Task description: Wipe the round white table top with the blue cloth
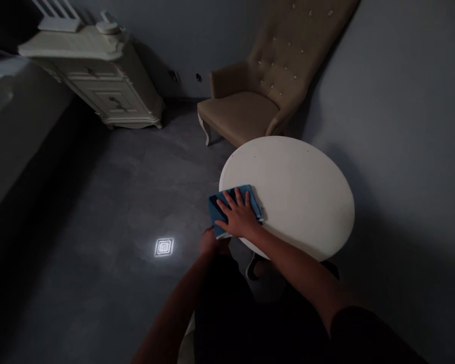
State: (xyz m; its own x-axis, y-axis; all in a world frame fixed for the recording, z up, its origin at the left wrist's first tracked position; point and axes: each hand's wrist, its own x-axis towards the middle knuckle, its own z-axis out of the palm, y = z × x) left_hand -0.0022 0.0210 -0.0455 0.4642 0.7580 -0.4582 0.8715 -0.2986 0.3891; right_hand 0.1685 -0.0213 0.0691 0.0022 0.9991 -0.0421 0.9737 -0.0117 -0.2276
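Note:
A folded blue cloth [255, 201] lies at the near left edge of the round white table [291, 187], partly reaching past the rim. My right hand [239, 215] rests flat on top of it, palm down, fingers spread. Just below the cloth, at the table's edge, is my left hand [210, 242]. Its fingers are hidden by the cloth and the dim light, so I cannot tell whether they grip anything. A few small dark specks show on the far part of the tabletop.
Behind the table stands a tan tufted armchair [242, 116]. A cream cabinet [109, 96] with drawers is at the back left, and a bed or couch [23, 126] runs along the left. A bright square light patch [164, 247] falls on the grey floor. The wall [398, 116] is close on the right.

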